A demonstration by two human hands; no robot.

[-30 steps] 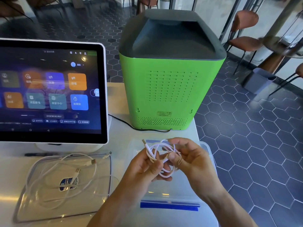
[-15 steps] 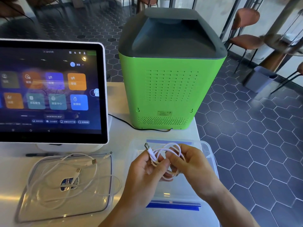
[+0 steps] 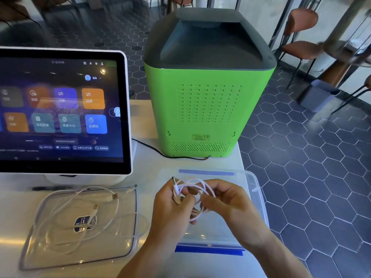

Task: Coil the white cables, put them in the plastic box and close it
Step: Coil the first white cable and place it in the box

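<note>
Both hands hold one coiled white cable (image 3: pixel 192 185) above the clear plastic box (image 3: pixel 255 189), which has blue clips at its near and far edges. My left hand (image 3: pixel 170 209) pinches the coil near its plug end, which sticks up. My right hand (image 3: pixel 224 201) grips the loops from the right. To the left, the transparent lid (image 3: pixel 128 237) lies flat on the table. On it rest loose white cables (image 3: pixel 84 223) with USB plugs showing, uncoiled and spread out.
A touchscreen terminal (image 3: pixel 60 109) stands at the back left. A tall green machine (image 3: pixel 204 97) with a black power cord (image 3: pixel 152 149) stands behind the box. The table's right edge runs beside the box, with tiled floor, chairs and a grey bin (image 3: pixel 317 95) beyond.
The hands and the coil have sunk a little toward the box. The loops are drawn tighter between the fingers. The cables on the lid have not moved.
</note>
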